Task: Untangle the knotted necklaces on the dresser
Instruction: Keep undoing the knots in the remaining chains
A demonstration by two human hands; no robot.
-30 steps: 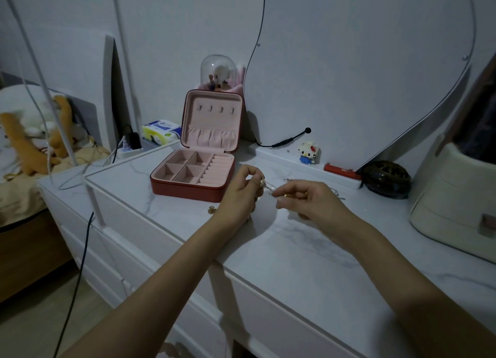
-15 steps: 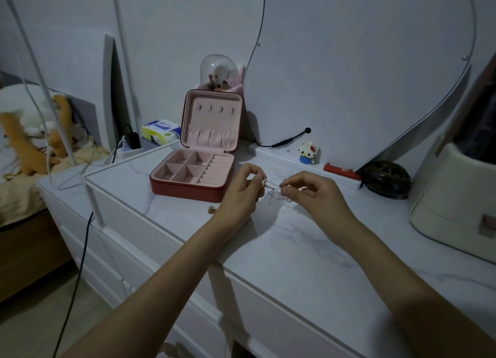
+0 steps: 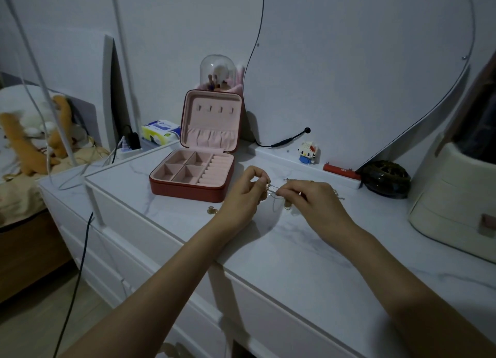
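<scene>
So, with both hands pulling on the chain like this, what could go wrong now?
1. The left hand and right hand pinch the thin necklace chain taut; pulling harder may tighten the knot or snap it.
2. The small gold piece lies near the dresser edge; a forearm could brush it off.

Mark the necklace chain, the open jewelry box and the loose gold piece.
necklace chain [image 3: 274,188], head view, strand between the hands
jewelry box [image 3: 188,192], head view, front wall
gold piece [image 3: 212,210], head view, its middle
</scene>
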